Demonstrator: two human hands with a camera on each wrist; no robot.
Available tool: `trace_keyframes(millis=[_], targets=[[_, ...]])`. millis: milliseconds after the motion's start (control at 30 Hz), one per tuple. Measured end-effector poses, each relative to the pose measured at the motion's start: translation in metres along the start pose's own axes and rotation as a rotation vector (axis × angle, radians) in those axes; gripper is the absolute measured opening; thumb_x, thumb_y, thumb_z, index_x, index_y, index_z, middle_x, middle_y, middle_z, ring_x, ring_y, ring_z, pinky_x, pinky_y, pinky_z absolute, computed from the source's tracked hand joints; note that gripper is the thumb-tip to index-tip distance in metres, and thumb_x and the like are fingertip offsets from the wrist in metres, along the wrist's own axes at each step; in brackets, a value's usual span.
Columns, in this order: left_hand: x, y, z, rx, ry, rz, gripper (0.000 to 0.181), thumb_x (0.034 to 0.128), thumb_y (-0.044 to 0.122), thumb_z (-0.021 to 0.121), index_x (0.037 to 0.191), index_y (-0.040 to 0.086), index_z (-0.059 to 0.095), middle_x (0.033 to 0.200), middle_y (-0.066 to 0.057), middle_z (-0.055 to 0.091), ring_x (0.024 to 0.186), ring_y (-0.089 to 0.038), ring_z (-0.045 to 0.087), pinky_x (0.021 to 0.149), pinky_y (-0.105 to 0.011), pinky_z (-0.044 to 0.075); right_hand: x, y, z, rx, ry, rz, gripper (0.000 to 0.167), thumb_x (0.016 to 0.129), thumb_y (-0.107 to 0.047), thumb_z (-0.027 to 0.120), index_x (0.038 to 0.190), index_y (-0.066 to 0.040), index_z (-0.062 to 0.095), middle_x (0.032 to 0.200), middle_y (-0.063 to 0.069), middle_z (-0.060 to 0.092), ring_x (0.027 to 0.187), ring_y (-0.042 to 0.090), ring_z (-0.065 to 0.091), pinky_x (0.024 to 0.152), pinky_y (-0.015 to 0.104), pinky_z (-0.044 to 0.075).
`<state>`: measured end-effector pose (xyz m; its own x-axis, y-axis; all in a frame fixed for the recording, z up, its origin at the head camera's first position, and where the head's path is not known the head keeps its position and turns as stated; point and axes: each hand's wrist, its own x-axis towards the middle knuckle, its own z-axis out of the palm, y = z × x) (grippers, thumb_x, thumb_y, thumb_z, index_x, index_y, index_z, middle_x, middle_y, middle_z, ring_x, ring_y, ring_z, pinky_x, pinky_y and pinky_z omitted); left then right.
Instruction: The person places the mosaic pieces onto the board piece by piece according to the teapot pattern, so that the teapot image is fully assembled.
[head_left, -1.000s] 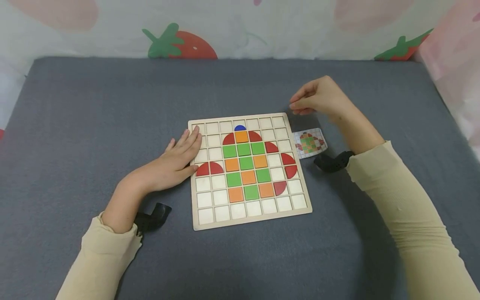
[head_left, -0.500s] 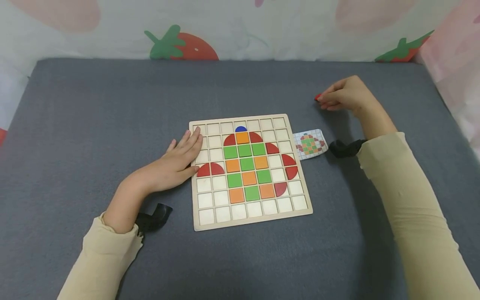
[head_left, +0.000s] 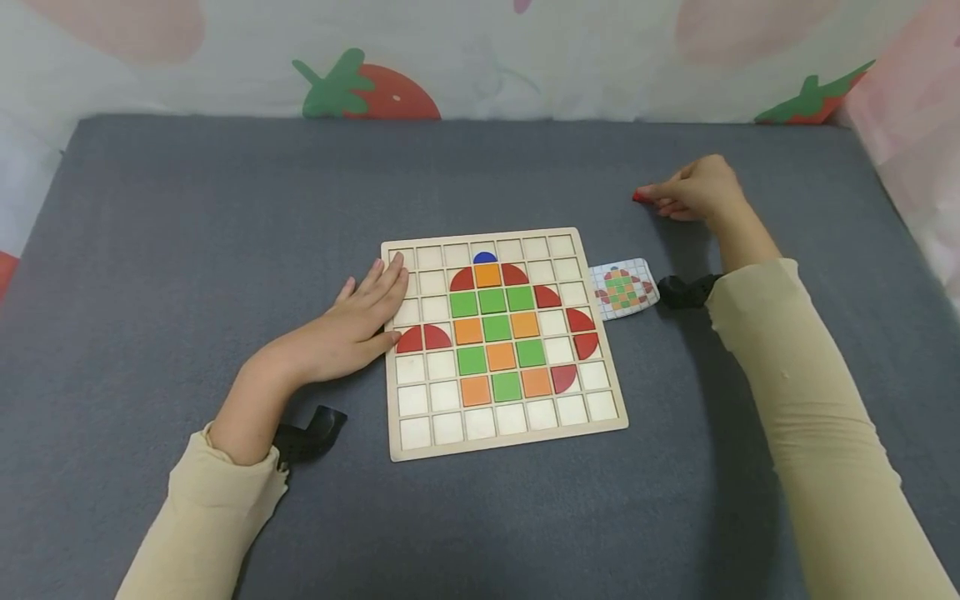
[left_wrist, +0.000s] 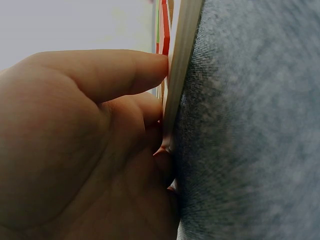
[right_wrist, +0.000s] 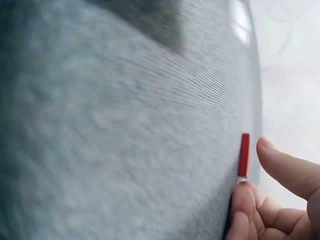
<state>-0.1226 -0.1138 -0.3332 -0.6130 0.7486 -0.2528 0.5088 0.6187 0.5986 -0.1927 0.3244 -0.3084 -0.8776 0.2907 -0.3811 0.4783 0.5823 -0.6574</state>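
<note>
A wooden grid board (head_left: 510, 443) lies on the grey cloth, bearing green and orange squares, red quarter-round pieces and a blue half-round at the top. My left hand (head_left: 333, 333) rests straight-fingered on the board's left edge, its thumb beside a red piece (head_left: 410, 340). In the left wrist view the thumb (left_wrist: 135, 72) touches the board's rim (left_wrist: 181, 65). Beyond the board's upper right corner, my right hand (head_left: 697, 190) pinches a small red piece (head_left: 642, 195) at its fingertips. The right wrist view shows that red piece (right_wrist: 244, 156) edge-on, close above the cloth.
A small pattern card (head_left: 624, 287) sticks out from the board's right edge, beside the right wrist's black camera mount (head_left: 686, 292). Grey cloth (head_left: 300, 183) covers the table up to its back edge, where a strawberry-printed sheet (head_left: 585, 58) hangs.
My right hand has moved right, away from the board's top right corner, and a red piece now shows at its fingertips. My left hand stays on the board.
</note>
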Motion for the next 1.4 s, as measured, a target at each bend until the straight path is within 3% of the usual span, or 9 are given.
trace_keyframes(millis=[200, 333, 433, 633, 767, 1000, 1167, 1233, 1400], targets=[[0.000, -0.001, 0.000, 0.004, -0.003, -0.011, 0.065, 0.1006, 0.017, 0.039, 0.149, -0.002, 0.001, 0.156, -0.014, -0.011, 0.142, -0.028, -0.015, 0.110, -0.054, -0.006, 0.002, -0.008, 0.007, -0.194, 0.063, -0.039, 0.028, 0.079, -0.030, 0.076, 0.077, -0.003, 0.069, 0.056, -0.006, 0.057, 0.051, 0.006, 0.054, 0.051, 0.020, 0.047], [0.001, -0.002, 0.000, 0.005, -0.005, -0.016, 0.065, 0.1006, 0.018, 0.039, 0.149, -0.002, 0.001, 0.156, -0.014, -0.011, 0.142, -0.028, -0.015, 0.110, -0.053, -0.006, 0.001, -0.011, 0.007, -0.155, 0.042, -0.044, 0.020, 0.080, -0.023, 0.076, 0.081, -0.004, 0.068, 0.066, -0.005, 0.057, 0.059, 0.006, 0.054, 0.055, 0.018, 0.048], [0.002, -0.002, 0.000, 0.004, -0.003, -0.012, 0.065, 0.1006, 0.019, 0.039, 0.149, -0.002, 0.001, 0.156, -0.015, -0.010, 0.142, -0.029, -0.014, 0.110, -0.054, -0.005, 0.000, -0.011, 0.007, -0.125, 0.010, -0.051, 0.016, 0.081, -0.019, 0.076, 0.085, -0.005, 0.068, 0.085, 0.000, 0.057, 0.067, 0.007, 0.053, 0.058, 0.017, 0.048], [0.001, 0.000, -0.001, 0.004, 0.000, -0.010, 0.065, 0.1005, 0.018, 0.039, 0.149, -0.002, 0.002, 0.156, -0.015, -0.009, 0.142, -0.030, -0.013, 0.110, -0.054, -0.005, -0.003, -0.011, 0.009, -0.139, -0.028, -0.073, 0.026, 0.083, -0.015, 0.073, 0.101, 0.001, 0.065, 0.115, 0.012, 0.053, 0.076, 0.007, 0.052, 0.064, 0.018, 0.047], [0.001, -0.001, 0.000, 0.004, 0.002, -0.013, 0.065, 0.1003, 0.018, 0.040, 0.149, -0.002, 0.002, 0.156, -0.015, -0.009, 0.142, -0.030, -0.013, 0.110, -0.055, -0.005, -0.006, -0.011, 0.011, -0.137, -0.026, -0.106, 0.033, 0.084, -0.013, 0.072, 0.108, 0.006, 0.062, 0.109, 0.012, 0.056, 0.073, 0.004, 0.054, 0.065, 0.018, 0.047], [0.002, -0.001, 0.001, 0.000, 0.000, -0.008, 0.065, 0.1006, 0.019, 0.039, 0.150, -0.002, 0.002, 0.156, -0.015, -0.009, 0.142, -0.030, -0.013, 0.110, -0.055, -0.005, -0.012, -0.009, 0.010, -0.057, -0.049, -0.155, 0.023, 0.086, -0.004, 0.068, 0.104, 0.010, 0.064, 0.090, 0.004, 0.061, 0.070, 0.004, 0.058, 0.064, 0.019, 0.051], [0.002, -0.001, 0.001, 0.005, 0.002, -0.002, 0.065, 0.1005, 0.019, 0.039, 0.149, -0.002, 0.002, 0.156, -0.015, -0.009, 0.142, -0.030, -0.014, 0.110, -0.055, -0.005, -0.019, -0.012, 0.005, 0.034, -0.081, -0.195, 0.003, 0.085, -0.004, 0.069, 0.085, -0.001, 0.070, 0.075, -0.003, 0.065, 0.068, 0.006, 0.062, 0.065, 0.022, 0.053], [0.002, -0.001, 0.000, 0.006, 0.000, -0.005, 0.065, 0.1004, 0.019, 0.039, 0.149, -0.002, 0.002, 0.156, -0.015, -0.009, 0.142, -0.029, -0.014, 0.110, -0.054, -0.005, -0.023, -0.014, 0.005, 0.059, -0.094, -0.211, 0.006, 0.084, -0.005, 0.070, 0.079, -0.007, 0.071, 0.073, -0.005, 0.065, 0.068, 0.006, 0.062, 0.065, 0.022, 0.053], [0.001, 0.000, 0.000, 0.004, 0.002, -0.005, 0.065, 0.1002, 0.018, 0.039, 0.149, -0.002, 0.002, 0.156, -0.015, -0.009, 0.142, -0.029, -0.014, 0.110, -0.055, -0.005, -0.031, -0.021, 0.005, 0.081, -0.121, -0.222, 0.004, 0.084, -0.009, 0.072, 0.085, -0.005, 0.072, 0.075, -0.006, 0.067, 0.071, 0.008, 0.064, 0.068, 0.023, 0.054]])
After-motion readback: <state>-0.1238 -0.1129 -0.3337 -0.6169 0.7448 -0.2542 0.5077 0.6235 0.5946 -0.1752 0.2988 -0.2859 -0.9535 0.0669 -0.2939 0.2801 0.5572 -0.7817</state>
